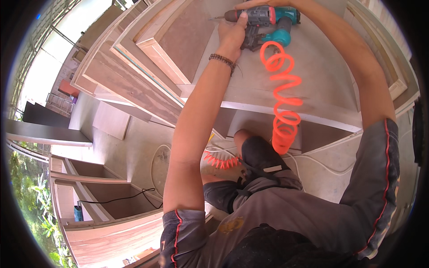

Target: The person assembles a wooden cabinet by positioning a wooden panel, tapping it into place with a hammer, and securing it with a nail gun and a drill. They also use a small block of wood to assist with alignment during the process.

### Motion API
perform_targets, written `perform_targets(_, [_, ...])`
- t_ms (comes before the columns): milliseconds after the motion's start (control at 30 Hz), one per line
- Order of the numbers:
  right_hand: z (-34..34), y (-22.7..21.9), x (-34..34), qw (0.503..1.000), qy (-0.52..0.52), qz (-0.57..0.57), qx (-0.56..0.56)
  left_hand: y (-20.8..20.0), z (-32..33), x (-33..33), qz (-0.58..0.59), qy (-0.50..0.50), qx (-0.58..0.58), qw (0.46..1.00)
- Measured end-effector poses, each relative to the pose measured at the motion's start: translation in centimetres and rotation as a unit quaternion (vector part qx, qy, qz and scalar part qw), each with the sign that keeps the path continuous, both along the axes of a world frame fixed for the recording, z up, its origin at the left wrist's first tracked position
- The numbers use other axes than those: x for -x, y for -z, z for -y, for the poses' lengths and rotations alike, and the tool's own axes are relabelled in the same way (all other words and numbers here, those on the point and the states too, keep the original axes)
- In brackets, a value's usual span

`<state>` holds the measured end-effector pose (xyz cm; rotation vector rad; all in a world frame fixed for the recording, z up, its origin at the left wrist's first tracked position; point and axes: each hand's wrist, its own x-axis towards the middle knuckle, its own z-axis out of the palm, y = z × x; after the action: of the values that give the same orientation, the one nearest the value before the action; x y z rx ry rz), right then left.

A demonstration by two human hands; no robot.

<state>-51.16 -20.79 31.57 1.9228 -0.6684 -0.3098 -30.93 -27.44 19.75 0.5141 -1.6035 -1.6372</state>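
Observation:
A power drill (259,16) with a dark grey body, a red ring and a thin bit pointing left is at the top edge of the view. My left hand (231,36) grips it, thumb along the front of its body. Beside and partly behind it is a teal air tool (282,35), its handle joined to an orange coiled hose (286,80); its exact kind is hidden. My right arm curves round from the right, and the right hand (268,3) lies along the far side of the tools, its fingers mostly hidden and cut off by the frame edge.
Under the tools lies a wide grey cabinet panel (254,85) with raised wooden frames (172,38) along its left. Another open wooden cabinet (103,223) stands at lower left, with a black cord (116,201) across it. White hoses (321,165) run over the floor by my legs.

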Motion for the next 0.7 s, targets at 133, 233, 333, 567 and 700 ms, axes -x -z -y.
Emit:
perform_targets(133, [-0.1, 0.5, 0.9, 1.000, -0.017, -0.002, 0.017, -0.1, -0.8, 0.3, -0.031, -0.006, -0.001, 0.999])
perform_targets(233, [-0.5, -0.2, 0.7, 1.000, -0.026, -0.001, 0.004, -0.2, -1.3, 0.3, -0.054, -0.020, -0.007, 0.998])
perform_targets(333, [-0.9, -1.3, 0.5, 0.999, -0.035, -0.020, 0.010, -0.2, -0.8, 0.8, -0.049, -0.007, -0.016, 0.999])
perform_targets(567, [-0.7, -0.7, 0.8, 0.997, 0.002, -0.066, 0.037, 0.0, -0.1, 0.8, -0.025, -0.006, -0.008, 1.000])
perform_targets(700, [-0.8, -0.4, 0.0, 0.999, 0.015, -0.024, -0.016, 0.3, 0.1, 0.5, -0.019, -0.008, -0.008, 1.000])
